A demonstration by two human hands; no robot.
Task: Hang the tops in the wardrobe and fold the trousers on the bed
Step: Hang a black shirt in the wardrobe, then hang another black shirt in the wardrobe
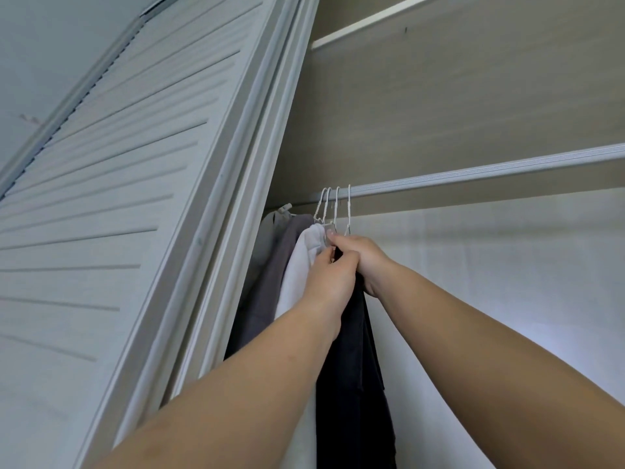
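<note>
Now, with my left hand (333, 275) and right hand (363, 262) together gripping the black top (355, 367) at the rail's (473, 174) left end, I'd square its shoulders on the hanger (348, 211).

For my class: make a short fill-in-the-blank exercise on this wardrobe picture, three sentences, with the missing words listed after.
1. Both hands, left and right, grip the ____ top.
2. The hanger hooks hang on the ____.
3. The white top hangs between the black one and a ____ one.

Missing words: black; rail; grey
</note>
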